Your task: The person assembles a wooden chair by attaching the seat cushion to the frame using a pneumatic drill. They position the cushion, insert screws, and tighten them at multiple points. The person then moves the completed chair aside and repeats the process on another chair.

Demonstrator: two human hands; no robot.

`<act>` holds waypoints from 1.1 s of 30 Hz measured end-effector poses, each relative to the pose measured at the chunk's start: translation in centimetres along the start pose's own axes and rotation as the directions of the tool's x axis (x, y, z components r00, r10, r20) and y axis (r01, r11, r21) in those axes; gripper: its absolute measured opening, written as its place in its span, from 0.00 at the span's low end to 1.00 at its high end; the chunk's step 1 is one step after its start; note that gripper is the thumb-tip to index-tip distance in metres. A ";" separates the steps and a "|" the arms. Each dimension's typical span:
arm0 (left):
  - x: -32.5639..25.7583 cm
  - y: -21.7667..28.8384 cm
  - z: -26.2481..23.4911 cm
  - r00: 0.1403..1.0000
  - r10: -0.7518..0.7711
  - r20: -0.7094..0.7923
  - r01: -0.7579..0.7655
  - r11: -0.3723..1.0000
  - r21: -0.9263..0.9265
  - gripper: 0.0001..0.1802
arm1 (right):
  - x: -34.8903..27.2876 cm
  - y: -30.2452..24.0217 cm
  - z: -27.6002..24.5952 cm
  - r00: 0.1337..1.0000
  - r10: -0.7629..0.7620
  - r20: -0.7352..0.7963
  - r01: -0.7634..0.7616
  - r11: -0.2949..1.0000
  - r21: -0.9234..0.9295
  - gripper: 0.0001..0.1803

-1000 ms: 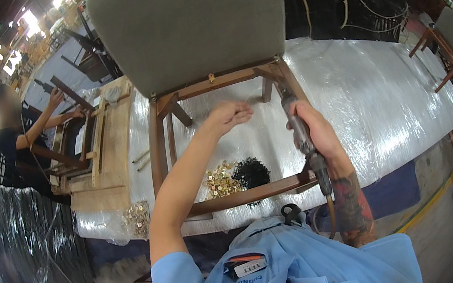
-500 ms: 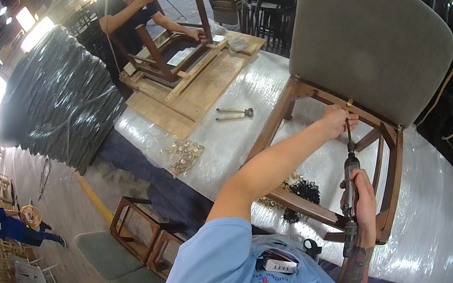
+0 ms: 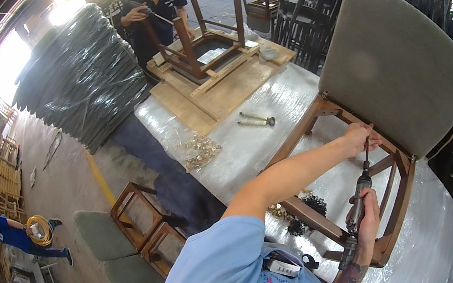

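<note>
My right hand (image 3: 367, 215) is wrapped round a dark power screwdriver (image 3: 363, 182), whose long thin bit points up at the back rail of a brown wooden chair frame (image 3: 296, 132). At the bit's tip, the fingers of my left hand (image 3: 359, 138) are pinched together against that rail; what they hold is hidden. A grey upholstered backrest (image 3: 399, 64) rises from the frame just beyond my left hand. The seat opening has no cushion, and the wrapped table top shows through it.
Black screws (image 3: 312, 206) lie under the frame. Pliers (image 3: 257, 119) and a bag of brass-coloured fittings (image 3: 202, 150) lie to the left. Across the table, a co-worker (image 3: 165, 8) stands by an upturned chair (image 3: 191, 57) on boards (image 3: 184, 105). Chairs with grey seats (image 3: 99, 238) stand at left.
My view has shifted, so the table sits lower and farther right. Both hands stay at the rail with the screwdriver. The co-worker stands straighter, and a person carrying a yellow coil has moved along the floor.
</note>
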State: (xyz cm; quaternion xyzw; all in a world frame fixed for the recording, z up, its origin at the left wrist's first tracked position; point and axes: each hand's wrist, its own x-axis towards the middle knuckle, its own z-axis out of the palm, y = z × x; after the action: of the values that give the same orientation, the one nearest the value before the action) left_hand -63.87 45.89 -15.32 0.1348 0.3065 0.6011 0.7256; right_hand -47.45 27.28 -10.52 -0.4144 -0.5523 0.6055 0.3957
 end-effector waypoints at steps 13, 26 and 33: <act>-0.5 -1.2 0.3 0.998 0.045 0.038 -0.047 0.998 0.049 0.08 | 0.1 0.4 -0.3 0.998 -0.015 -0.060 0.012 0.999 -0.050 0.14; -0.6 0.2 -1.7 0.979 -0.038 0.199 0.009 0.989 0.146 0.14 | -0.1 1.8 -0.1 0.995 -0.101 0.005 0.100 0.984 -0.146 0.15; 0.3 3.2 -4.7 0.951 -0.199 0.237 0.083 0.903 0.422 0.19 | 2.0 6.2 -1.0 0.867 -0.458 0.196 0.496 0.754 -0.430 0.22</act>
State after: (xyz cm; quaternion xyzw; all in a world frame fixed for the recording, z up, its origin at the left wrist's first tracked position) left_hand -69.21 46.16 -17.25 0.3423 0.3303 0.4447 0.7589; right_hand -47.33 29.05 -16.89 -0.3183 -0.7836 0.3491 0.4034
